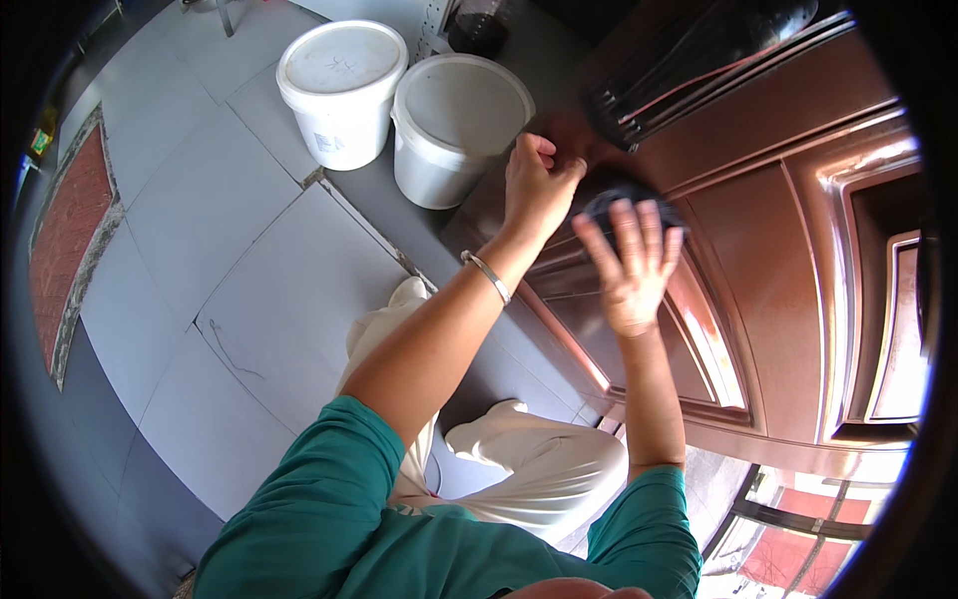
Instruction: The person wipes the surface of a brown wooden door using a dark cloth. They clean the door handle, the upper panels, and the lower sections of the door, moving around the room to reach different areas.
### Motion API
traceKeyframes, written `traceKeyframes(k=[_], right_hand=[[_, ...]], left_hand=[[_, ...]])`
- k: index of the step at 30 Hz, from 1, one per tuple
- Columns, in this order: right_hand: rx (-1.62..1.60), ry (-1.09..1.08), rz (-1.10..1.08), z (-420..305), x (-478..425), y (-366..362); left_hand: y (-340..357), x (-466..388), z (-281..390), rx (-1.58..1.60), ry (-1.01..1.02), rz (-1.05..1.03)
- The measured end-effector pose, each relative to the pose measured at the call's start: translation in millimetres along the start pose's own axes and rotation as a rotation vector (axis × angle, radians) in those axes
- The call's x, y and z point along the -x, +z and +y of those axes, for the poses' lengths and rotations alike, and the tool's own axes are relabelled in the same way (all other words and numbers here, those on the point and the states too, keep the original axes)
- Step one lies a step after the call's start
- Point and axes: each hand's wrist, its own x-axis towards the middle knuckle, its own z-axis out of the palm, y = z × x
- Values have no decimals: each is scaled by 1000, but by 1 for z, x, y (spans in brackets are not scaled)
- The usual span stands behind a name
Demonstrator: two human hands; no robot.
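A brown glossy panelled door (771,299) stands close on my right. Against its surface my right hand (636,262), blurred, presses a dark cloth (666,213) under spread fingers. Most of that cloth is covered by the fingers, so its shape is unclear. My left hand (540,183) is beside the door's dark lower part, its fingers curled and the thumb pointing towards the door. Whether anything sits between those fingers cannot be seen. A metal bangle (486,277) circles the left wrist.
Two lidded white plastic buckets (340,105) (441,165) stand side by side past my left hand. Grey floor tiles (299,299) spread to the left, with a reddish patch (78,247) at the rim. My bent legs in pale trousers (546,464) are below my arms.
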Motion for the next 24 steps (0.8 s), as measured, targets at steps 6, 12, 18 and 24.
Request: traceKeyframes(k=[6,12,18,24], right_hand=[[-11,255,388,14,-12,-10],[-55,-24,-11,-51,60,98],[-226,-418,-579,-129,125,209],[-215,-584,-667,-137,116,222]], left_hand=[[-11,-5,11,34,-149,-76],[-22,-16,11,133,-234,-202],[-35,-19,21,175,-349,-312],[-46,-23,24,233,-366,-366]])
